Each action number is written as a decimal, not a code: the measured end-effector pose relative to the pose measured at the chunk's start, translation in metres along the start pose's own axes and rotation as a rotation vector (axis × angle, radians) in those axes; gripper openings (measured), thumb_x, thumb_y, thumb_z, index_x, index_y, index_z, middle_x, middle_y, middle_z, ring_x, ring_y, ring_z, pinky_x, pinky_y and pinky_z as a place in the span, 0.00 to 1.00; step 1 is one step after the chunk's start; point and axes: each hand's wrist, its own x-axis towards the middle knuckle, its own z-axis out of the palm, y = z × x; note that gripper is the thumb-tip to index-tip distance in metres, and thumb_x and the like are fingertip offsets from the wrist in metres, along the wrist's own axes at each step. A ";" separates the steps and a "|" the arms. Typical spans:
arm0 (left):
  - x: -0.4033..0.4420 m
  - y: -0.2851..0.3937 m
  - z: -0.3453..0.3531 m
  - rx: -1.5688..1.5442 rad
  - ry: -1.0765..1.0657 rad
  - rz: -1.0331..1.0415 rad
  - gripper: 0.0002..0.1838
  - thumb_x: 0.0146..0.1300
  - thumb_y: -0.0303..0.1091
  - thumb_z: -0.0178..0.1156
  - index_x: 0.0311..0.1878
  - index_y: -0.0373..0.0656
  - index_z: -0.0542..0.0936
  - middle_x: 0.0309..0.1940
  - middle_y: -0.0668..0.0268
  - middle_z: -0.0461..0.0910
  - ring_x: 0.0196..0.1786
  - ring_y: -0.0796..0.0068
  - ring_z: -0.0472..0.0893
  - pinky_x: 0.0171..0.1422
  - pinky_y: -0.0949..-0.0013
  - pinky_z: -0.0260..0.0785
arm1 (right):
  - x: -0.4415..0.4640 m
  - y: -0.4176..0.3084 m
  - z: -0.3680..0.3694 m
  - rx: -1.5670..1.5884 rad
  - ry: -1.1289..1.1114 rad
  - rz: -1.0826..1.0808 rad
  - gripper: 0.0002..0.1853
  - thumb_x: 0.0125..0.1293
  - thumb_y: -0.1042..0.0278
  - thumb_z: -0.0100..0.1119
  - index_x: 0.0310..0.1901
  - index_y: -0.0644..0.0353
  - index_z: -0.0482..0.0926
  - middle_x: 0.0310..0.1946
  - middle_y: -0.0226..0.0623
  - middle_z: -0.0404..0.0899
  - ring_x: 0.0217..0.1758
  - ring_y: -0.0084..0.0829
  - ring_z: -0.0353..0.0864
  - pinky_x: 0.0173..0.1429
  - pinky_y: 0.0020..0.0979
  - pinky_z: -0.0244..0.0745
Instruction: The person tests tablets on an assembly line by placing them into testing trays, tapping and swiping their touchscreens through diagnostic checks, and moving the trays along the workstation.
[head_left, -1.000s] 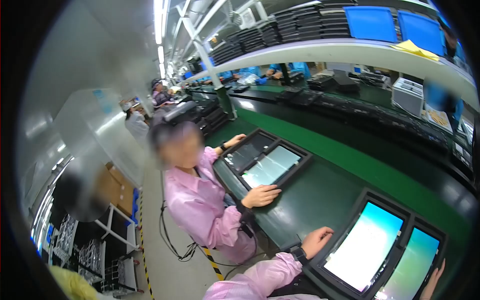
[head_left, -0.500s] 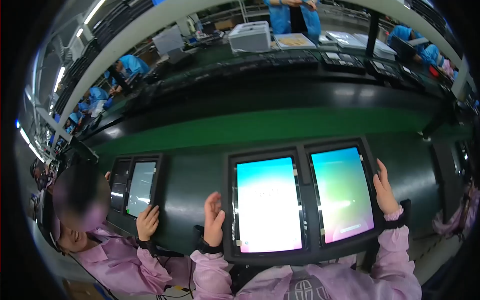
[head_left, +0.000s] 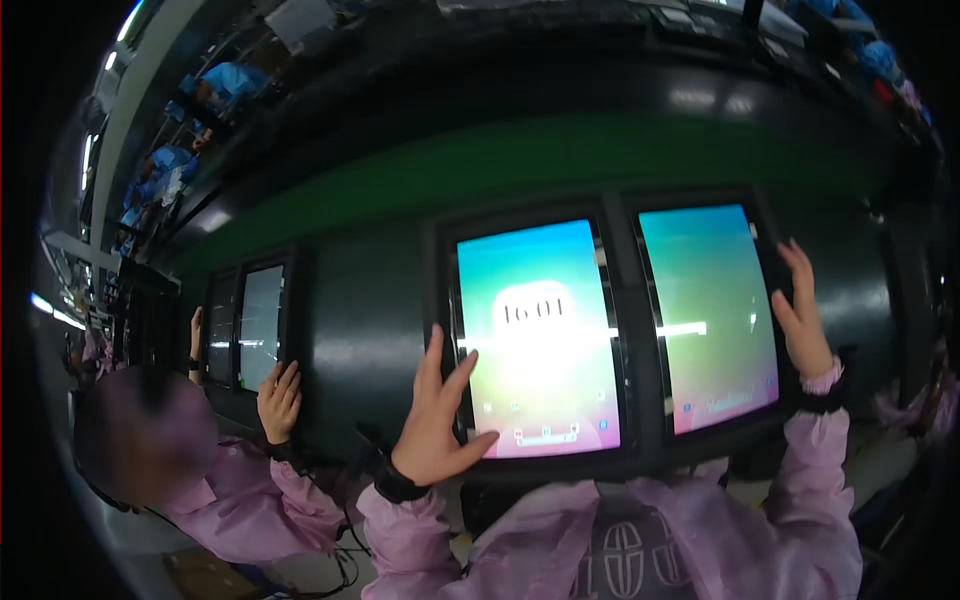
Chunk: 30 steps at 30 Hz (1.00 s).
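Two lit tablets lie side by side in a black tray (head_left: 632,300). The left tablet (head_left: 540,370) displays a clock reading 16:01 and small icons near its lower edge. On the right tablet (head_left: 715,310) is a green, blue and pink home screen, also with icons low down. My left hand (head_left: 435,425) is spread at the tray's left side, its thumb over the left tablet's lower left corner; whether it touches the glass I cannot tell. Beside the tray's right edge, my right hand (head_left: 803,320) has its fingers apart and holds nothing. Both wrists wear black bands.
To the left, a co-worker in a pink sleeve (head_left: 300,510) has a hand (head_left: 279,400) at another black tray holding a tablet (head_left: 262,325). A green strip (head_left: 520,165) crosses the bench beyond my tray. People in blue (head_left: 230,80) are farther back.
The view has tilted down. The left tablet went from a mostly white screen to a home screen with a clock, and icons appeared on the right one. My left hand moved over the tray's edge.
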 end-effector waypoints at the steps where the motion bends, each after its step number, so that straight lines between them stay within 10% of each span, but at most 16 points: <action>1: -0.004 -0.002 0.002 -0.005 -0.028 -0.009 0.54 0.52 0.37 0.71 0.79 0.44 0.49 0.79 0.41 0.32 0.82 0.42 0.37 0.80 0.47 0.36 | -0.002 -0.003 -0.001 0.001 -0.005 0.005 0.32 0.72 0.60 0.51 0.73 0.62 0.57 0.77 0.49 0.48 0.81 0.46 0.46 0.80 0.41 0.41; 13: 0.000 -0.009 0.015 -0.256 0.241 0.036 0.48 0.53 0.28 0.66 0.77 0.38 0.53 0.79 0.44 0.43 0.81 0.46 0.45 0.81 0.53 0.40 | -0.001 -0.003 0.003 -0.102 0.063 -0.041 0.36 0.66 0.59 0.59 0.72 0.60 0.60 0.75 0.53 0.52 0.80 0.54 0.46 0.80 0.45 0.40; 20: 0.024 0.012 -0.007 -0.013 0.168 -0.139 0.45 0.55 0.30 0.67 0.74 0.35 0.57 0.72 0.45 0.59 0.74 0.47 0.60 0.77 0.54 0.50 | -0.020 -0.071 0.017 -0.357 -0.163 -0.341 0.51 0.47 0.42 0.74 0.72 0.51 0.62 0.77 0.48 0.50 0.81 0.62 0.35 0.72 0.75 0.24; 30: 0.072 -0.014 0.005 0.042 0.520 0.026 0.33 0.60 0.25 0.60 0.70 0.32 0.63 0.66 0.45 0.68 0.69 0.45 0.66 0.74 0.53 0.56 | -0.016 -0.083 0.021 -0.220 -0.252 -0.322 0.51 0.51 0.38 0.71 0.72 0.55 0.59 0.75 0.52 0.50 0.80 0.65 0.35 0.73 0.73 0.22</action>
